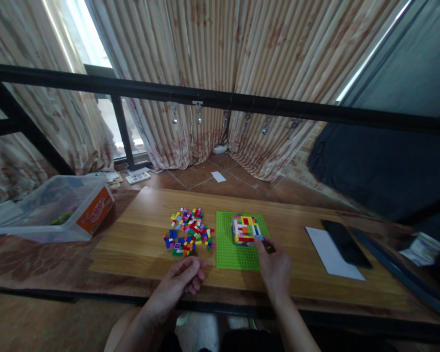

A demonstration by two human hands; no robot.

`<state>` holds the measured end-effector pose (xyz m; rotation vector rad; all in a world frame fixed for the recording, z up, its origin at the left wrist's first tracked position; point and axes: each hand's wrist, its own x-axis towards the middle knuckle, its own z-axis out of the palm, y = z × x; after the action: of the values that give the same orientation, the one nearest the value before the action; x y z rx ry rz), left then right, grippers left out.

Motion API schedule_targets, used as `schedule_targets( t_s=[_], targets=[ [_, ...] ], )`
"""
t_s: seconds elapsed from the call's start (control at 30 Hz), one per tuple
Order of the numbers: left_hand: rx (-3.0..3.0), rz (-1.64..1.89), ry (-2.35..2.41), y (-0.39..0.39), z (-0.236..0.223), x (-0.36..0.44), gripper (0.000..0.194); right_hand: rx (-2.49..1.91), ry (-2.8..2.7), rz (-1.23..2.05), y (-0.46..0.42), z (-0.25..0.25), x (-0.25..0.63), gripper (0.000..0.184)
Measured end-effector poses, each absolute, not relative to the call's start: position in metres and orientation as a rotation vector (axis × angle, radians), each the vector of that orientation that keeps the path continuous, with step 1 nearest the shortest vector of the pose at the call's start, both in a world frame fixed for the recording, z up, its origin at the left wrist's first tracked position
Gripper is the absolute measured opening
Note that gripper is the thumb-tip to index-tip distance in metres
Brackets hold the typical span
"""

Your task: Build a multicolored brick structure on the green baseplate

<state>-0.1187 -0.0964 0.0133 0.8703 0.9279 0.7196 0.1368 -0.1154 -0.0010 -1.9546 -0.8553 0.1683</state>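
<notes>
A green baseplate (231,249) lies on the wooden table (139,244), with a multicoloured brick build (245,230) on its far right part. A pile of several small loose bricks (188,232) lies just left of the plate. My right hand (275,266) rests at the plate's right edge, its fingers pinched on a small dark piece beside the build. My left hand (185,278) lies near the table's front edge below the pile, fingers curled together; what they hold, if anything, is hidden.
A clear plastic bin with an orange label (58,205) stands at the left. A white sheet (332,254) and a black phone (346,243) lie at the right. A black rail (220,100) crosses in front of the curtains.
</notes>
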Motion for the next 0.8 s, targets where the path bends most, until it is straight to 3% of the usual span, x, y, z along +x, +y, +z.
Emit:
schedule_targets(
  t_s=[0.33, 0.8],
  targets=[
    [0.904, 0.692, 0.919, -0.094, 0.007, -0.12, 0.042, -1.948, -0.852, 0.195, -0.114, -0.001, 0.135, 0.058],
    [0.934, 0.683, 0.922, -0.092, 0.007, -0.12, 0.044, -1.715, -0.702, 0.503, -0.099, -0.009, 0.163, 0.057]
  ],
)
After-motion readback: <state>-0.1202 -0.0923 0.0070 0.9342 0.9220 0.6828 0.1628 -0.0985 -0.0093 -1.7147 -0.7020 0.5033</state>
